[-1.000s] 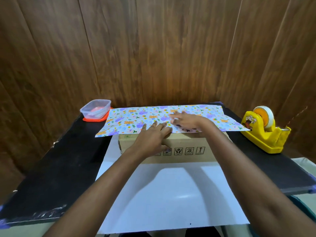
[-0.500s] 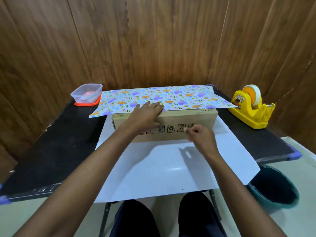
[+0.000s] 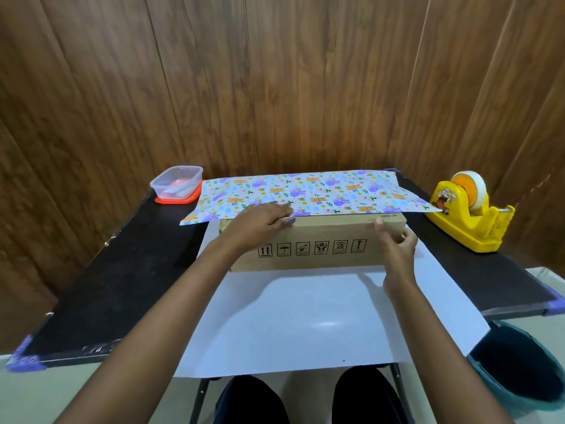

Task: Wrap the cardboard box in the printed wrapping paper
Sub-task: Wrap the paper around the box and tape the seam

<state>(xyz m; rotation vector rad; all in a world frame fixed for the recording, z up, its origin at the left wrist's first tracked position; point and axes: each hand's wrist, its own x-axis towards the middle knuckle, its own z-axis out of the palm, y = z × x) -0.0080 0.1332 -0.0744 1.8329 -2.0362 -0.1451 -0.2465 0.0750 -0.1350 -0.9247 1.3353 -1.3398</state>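
The black table [image 3: 107, 286] was the biggest thing, and it gave a flat, firm place to work. The wrapping paper [image 3: 305, 325] lay spread wide on it, white side up toward 6 o'clock, likely so the pretty side would end up outside. The far part of the paper came up at 12 o'clock and lay over the box top, picture side up. The cardboard box [image 3: 321, 237] sat on the paper near the middle of the table. Its long side ran from 9 to 3 o'clock, so the paper could fold over it. A dark green bin [image 3: 519, 371] stood on the floor at 4 o'clock, maybe for scraps. A yellow tape holder [image 3: 467, 215] waited at 2 o'clock, close to the right hand for sticking later. A small clear tub [image 3: 177, 182] sat at 10 o'clock, out of the way. The left hand [image 3: 260, 221] lay flat with straight fingers on the box top, pressing the paper's edge down so it would not slip. The right hand [image 3: 397, 249] gripped the box's end at 3 o'clock, thumb on the top edge and fingers curled round, likely to stop it sliding. The paper looked thin and smooth, shiny white underneath, with little purple and orange shapes and green leaves on top. It stuck out past both ends of the box. The box was brown, long and low, with six small black signs in a row on its bare near face.
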